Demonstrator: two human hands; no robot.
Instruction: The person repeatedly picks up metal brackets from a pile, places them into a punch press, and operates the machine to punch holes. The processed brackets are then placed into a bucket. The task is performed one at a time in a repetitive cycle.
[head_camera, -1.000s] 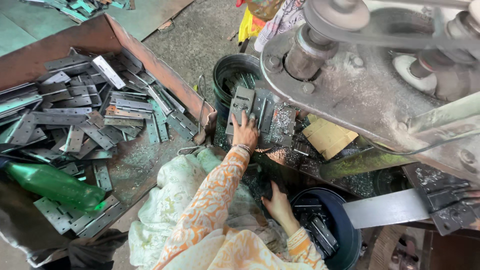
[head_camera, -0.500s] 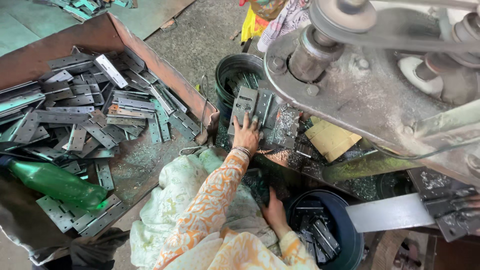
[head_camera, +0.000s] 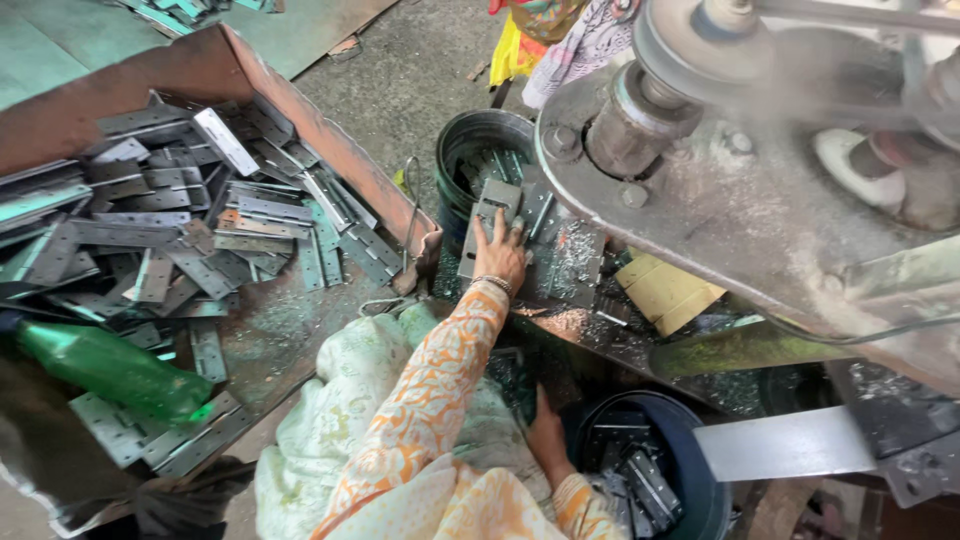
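Hinges (head_camera: 200, 215) fill the tray (head_camera: 330, 150) left of the bucket (head_camera: 470, 135)

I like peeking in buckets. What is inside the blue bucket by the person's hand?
The blue bucket holds dark flat metal hinge plates, piled loosely. The right hand rests at its rim. The bucket's bottom is hidden under the pile.

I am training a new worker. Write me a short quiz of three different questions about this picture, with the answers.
1. True or false: the left hand rests on a grey metal hinge plate on the machine bed.
2. The right hand is at the rim of which container? A) blue tub B) green bottle C) rusty tray
3. Fill in: the rusty tray holds a heap of loose metal ____.

Key: 1 true; 2 A; 3 hinges.
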